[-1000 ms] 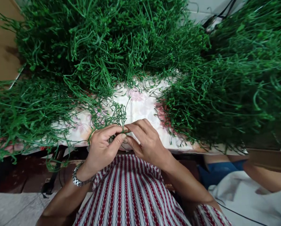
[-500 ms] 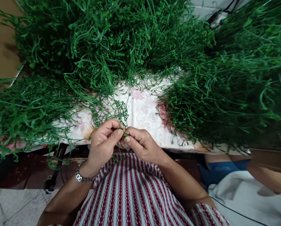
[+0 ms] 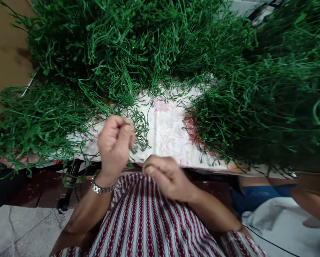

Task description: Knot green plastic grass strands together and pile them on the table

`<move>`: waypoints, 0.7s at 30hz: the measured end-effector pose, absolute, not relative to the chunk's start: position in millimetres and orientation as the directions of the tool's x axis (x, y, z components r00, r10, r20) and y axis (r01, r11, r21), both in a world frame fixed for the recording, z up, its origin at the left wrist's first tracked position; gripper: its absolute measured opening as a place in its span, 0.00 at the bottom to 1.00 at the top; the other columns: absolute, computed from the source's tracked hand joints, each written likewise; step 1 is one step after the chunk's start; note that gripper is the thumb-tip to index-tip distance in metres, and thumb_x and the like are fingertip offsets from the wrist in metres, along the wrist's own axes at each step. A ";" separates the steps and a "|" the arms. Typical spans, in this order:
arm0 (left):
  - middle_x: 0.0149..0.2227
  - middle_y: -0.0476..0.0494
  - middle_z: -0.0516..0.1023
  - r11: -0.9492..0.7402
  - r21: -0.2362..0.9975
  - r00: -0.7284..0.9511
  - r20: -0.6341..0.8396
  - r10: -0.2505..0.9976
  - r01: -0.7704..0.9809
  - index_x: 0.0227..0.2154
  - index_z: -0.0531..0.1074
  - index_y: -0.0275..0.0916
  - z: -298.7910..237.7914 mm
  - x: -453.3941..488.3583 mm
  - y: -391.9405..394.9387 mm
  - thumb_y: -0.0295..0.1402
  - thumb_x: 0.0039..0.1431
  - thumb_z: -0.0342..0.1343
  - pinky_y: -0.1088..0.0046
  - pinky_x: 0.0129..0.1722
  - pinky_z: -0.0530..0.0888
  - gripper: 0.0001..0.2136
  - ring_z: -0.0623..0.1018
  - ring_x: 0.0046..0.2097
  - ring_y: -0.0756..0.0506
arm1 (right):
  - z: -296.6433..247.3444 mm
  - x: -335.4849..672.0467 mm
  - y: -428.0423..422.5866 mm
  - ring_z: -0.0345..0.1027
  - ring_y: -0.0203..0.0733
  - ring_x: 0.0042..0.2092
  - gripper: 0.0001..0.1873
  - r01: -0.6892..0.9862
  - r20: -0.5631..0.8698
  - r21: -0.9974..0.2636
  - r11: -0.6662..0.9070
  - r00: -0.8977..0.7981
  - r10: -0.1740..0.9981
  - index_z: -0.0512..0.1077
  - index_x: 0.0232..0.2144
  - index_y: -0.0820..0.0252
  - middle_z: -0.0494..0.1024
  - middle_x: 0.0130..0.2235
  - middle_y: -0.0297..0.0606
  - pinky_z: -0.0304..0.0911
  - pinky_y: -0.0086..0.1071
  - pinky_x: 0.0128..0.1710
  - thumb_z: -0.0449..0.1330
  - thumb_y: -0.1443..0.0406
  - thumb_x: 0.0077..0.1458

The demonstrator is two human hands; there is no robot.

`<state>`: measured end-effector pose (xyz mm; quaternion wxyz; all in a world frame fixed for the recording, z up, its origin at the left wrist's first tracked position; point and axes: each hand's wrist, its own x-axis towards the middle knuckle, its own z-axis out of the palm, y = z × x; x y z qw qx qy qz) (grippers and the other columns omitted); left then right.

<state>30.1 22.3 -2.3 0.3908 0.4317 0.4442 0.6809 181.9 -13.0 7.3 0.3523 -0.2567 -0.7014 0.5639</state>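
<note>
My left hand, with a metal watch at the wrist, is raised over the table edge with fingers pinched on a thin green plastic sprig that trails toward the pile. My right hand sits lower, close to my striped shirt, fingers curled and pinched on a small green piece. Heaps of green artificial stems ring the floral tablecloth.
More green stems are piled at the left and the right. A brown board stands at the far left. Another person's arm and white and blue clothing are at the lower right. Grey floor shows at the lower left.
My hands were together pinching one sprig. They have pulled apart: the left has risen up and left with the sprig, the right has dropped toward my body.
</note>
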 end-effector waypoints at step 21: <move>0.19 0.50 0.63 -0.310 0.815 -0.011 0.350 0.937 -0.490 0.25 0.67 0.36 18.3 7.4 -28.3 0.30 0.55 0.52 0.67 0.26 0.65 0.05 0.65 0.21 0.51 | -7.8 169.8 66.0 0.68 0.43 0.33 0.18 0.867 -0.001 -0.172 0.467 -0.474 0.880 0.62 0.52 0.59 0.73 0.37 0.43 0.54 0.30 0.26 0.47 0.65 0.60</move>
